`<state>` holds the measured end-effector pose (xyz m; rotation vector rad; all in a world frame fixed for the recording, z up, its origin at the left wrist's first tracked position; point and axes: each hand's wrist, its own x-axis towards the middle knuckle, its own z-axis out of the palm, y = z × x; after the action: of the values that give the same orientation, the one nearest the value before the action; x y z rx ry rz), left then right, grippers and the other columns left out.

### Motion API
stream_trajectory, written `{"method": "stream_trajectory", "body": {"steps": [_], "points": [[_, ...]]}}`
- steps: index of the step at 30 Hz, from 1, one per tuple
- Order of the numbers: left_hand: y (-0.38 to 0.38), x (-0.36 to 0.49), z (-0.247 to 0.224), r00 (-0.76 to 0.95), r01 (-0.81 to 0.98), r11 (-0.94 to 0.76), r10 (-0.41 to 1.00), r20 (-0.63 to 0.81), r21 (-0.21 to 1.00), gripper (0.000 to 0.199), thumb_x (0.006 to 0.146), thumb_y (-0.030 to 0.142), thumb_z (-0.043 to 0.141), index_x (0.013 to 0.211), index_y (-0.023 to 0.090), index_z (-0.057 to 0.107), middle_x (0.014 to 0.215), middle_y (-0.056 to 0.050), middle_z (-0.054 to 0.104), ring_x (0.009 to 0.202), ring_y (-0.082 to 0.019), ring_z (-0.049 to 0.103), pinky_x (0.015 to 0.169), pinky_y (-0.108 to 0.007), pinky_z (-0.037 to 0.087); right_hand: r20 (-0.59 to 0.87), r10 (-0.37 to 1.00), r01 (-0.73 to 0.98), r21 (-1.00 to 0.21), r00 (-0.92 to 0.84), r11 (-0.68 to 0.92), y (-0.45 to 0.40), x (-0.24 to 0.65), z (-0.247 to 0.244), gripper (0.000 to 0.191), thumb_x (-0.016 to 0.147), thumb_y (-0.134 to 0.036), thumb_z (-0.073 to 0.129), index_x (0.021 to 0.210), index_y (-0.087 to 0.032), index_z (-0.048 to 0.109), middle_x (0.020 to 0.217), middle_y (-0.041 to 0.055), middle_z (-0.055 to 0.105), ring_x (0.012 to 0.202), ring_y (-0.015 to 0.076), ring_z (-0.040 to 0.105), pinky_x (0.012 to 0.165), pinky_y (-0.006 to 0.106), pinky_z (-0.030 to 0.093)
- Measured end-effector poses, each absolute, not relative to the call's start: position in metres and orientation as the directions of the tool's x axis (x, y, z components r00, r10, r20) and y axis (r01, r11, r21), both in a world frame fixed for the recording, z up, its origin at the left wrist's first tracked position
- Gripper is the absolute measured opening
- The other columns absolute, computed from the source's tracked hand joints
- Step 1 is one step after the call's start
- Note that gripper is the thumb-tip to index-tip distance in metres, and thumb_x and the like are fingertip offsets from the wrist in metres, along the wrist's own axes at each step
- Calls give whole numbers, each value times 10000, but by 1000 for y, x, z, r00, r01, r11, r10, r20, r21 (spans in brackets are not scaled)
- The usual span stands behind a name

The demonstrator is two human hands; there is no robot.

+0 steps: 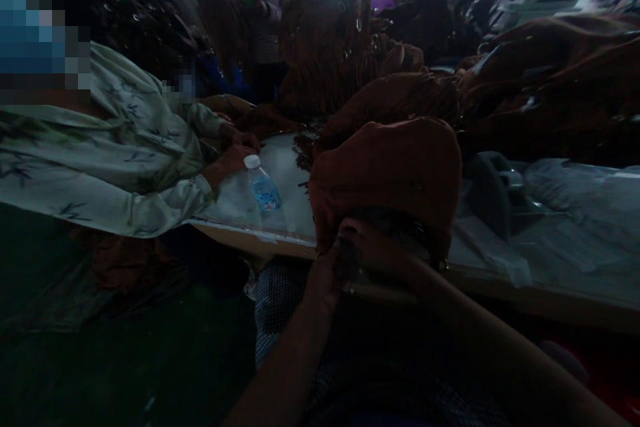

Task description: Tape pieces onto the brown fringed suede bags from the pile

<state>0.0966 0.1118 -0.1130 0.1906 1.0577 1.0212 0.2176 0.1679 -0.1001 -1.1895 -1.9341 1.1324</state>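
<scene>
A brown bag lies at the table's front edge, its dark opening facing me. At the opening's left side, my left hand is closed on the bag's edge and a small greyish piece of material. My right hand reaches across from the right, its fingers bent together at the same edge, close to my left hand. What the right fingers pinch is too dark to make out.
A water bottle stands on the table left of the bag. A co-worker's hands rest beyond it. A grey tape dispenser and clear plastic lie right. Brown bags are heaped behind.
</scene>
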Motion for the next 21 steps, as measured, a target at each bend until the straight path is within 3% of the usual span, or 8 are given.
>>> {"method": "stream_trajectory", "body": {"steps": [4,7,10,13,16,21], "points": [[119,111,-105,58,-710,511,728,-684,484,156,787,260,563,879,140,599,780,-57,648,675,-158,634,621,-279,522,141,886,393,-857,-442,333,171,216,-99,143,807,-204,433,772,-159,565,763,13,589,732,123,526,665,232,385],[123,115,-102,36,-774,460,717,-697,434,116,796,232,537,841,141,594,727,-39,635,645,-146,626,618,-270,519,150,917,367,-883,-370,292,171,217,-103,160,807,-250,461,837,-157,588,839,29,619,794,136,549,711,245,396],[123,114,-105,54,-786,446,739,-671,429,137,795,226,530,867,133,600,756,-55,645,681,-154,629,637,-270,519,20,976,433,-894,-216,114,167,221,-110,261,813,-362,468,847,-145,607,816,49,634,761,160,566,654,257,398],[122,111,-111,39,-770,437,760,-649,466,136,785,228,546,863,133,605,775,-57,649,694,-153,624,637,-265,514,-62,979,500,-865,-194,44,163,221,-116,263,785,-388,504,781,-152,621,752,41,640,702,165,572,591,249,378],[122,109,-119,29,-746,438,773,-634,501,153,766,257,579,860,141,612,808,-55,649,726,-155,624,656,-266,512,-27,984,514,-855,-174,67,160,215,-116,163,772,-291,507,772,-169,614,783,31,646,732,156,576,618,239,380],[124,105,-130,69,-729,459,787,-613,508,237,704,325,657,883,175,616,948,-63,643,850,-178,620,769,-312,500,107,987,599,-785,-119,158,151,207,-108,192,850,-261,394,871,-168,560,811,44,618,752,146,557,660,242,372]]}}
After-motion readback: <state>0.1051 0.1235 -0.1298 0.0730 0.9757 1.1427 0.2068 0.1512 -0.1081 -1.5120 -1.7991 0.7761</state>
